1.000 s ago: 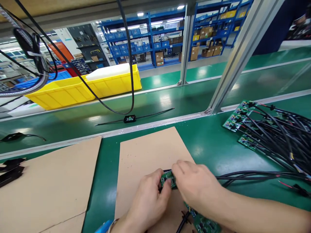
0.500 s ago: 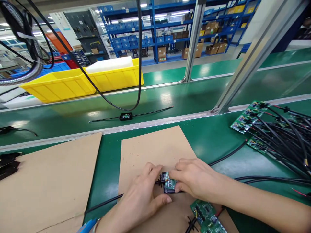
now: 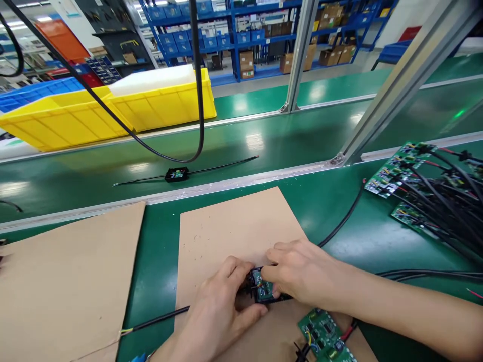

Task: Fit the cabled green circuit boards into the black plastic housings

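Note:
A small green circuit board (image 3: 265, 289) lies in a black plastic case (image 3: 260, 298) on the cardboard sheet (image 3: 226, 226). My left hand (image 3: 221, 301) curls round the left end of the case, where a black cable (image 3: 162, 318) comes in, fingertips at the far edge and thumb at the near side. Over the right half, my right hand (image 3: 298, 274) presses bent fingers on the board and case and hides that end. Another green circuit board (image 3: 324, 334) with wires lies just below my right wrist.
To the right is a pile of wired circuit boards (image 3: 426, 201). A second cardboard sheet (image 3: 71, 276) lies left. Beyond the metal rail, a cased board with cables (image 3: 176, 174) rests on the green surface. Yellow bins (image 3: 166, 105) and an aluminium post (image 3: 400, 85) stand farther back.
The circuit board now sits lower and flatter within the black case. Both hands stay at it, the right fingers shifted slightly. The camera view has tilted down a little.

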`<state>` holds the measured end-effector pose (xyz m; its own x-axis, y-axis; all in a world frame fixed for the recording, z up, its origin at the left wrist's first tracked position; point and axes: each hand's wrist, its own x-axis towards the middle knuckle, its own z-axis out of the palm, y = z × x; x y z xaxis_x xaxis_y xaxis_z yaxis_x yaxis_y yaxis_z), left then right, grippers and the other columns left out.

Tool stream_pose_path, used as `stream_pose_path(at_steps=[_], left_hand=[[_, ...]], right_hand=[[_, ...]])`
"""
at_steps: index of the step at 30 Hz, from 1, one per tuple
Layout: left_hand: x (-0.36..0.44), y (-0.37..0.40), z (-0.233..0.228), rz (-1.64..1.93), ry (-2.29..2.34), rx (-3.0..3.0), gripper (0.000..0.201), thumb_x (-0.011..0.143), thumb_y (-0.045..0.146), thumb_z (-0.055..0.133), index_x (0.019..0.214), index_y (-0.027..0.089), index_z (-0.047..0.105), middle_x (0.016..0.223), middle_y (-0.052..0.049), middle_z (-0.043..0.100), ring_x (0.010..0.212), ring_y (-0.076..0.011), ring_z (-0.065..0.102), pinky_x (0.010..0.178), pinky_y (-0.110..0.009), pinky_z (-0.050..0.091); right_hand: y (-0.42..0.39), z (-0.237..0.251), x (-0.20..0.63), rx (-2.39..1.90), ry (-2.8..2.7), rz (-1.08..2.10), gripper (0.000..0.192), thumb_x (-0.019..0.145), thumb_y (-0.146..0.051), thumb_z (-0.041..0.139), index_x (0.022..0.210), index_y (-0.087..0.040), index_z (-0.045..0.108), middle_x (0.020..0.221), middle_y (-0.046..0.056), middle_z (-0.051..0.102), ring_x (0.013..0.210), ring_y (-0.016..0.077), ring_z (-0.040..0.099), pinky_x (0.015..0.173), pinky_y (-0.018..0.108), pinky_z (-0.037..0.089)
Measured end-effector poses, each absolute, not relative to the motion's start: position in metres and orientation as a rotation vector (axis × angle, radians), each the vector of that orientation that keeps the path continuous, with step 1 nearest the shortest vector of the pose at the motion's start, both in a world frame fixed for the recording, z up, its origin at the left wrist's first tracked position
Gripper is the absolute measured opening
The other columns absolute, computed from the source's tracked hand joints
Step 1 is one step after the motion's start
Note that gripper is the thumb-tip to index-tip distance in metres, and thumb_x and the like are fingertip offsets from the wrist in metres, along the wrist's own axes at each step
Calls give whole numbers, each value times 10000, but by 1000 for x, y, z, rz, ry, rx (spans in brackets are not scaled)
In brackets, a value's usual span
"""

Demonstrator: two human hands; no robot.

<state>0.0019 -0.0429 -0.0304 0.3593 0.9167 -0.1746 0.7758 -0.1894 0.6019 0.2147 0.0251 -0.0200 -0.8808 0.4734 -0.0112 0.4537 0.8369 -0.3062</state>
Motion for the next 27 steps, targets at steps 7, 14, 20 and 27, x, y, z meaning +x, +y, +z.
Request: stream_pose_path(at_steps=[7, 14, 20, 27], left_hand=[[-9, -44, -28, 315, 1409, 2059, 427, 794, 150, 615, 1210, 214, 540, 1071, -67, 630, 887, -220, 661, 775, -347, 558], [5, -53, -23, 451, 1502, 2556, 245, 930, 111, 369, 865, 193, 591, 709, -25, 568, 545, -182, 562, 475, -298, 459], [2, -62, -36, 334, 1535, 2786, 243, 929, 58, 374, 989, 175, 579, 735, -17, 573, 595, -159, 564, 504, -261, 460], [11, -73, -46, -188, 1517, 3191, 340, 830, -13, 384, 1073, 102, 592, 849, -97, 609, 661, -209, 555, 537, -304, 476]], right_hand=[[20, -20, 213, -807, -2927, 475, 97, 871, -144, 591, 886, -233, 627, 880, 21, 521, 689, 164, 483, 534, 294, 182], [25, -20, 212, -833, -2930, 582, 68, 872, -163, 592, 835, -214, 620, 840, 11, 495, 663, 143, 465, 518, 286, 172], [24, -19, 213, -835, -2911, 588, 46, 856, -197, 641, 812, -211, 642, 827, 9, 505, 653, 139, 466, 505, 291, 180], [29, -23, 212, -768, -2821, 617, 49, 796, -208, 702, 798, -212, 653, 834, 17, 546, 849, 185, 505, 621, 292, 317]])
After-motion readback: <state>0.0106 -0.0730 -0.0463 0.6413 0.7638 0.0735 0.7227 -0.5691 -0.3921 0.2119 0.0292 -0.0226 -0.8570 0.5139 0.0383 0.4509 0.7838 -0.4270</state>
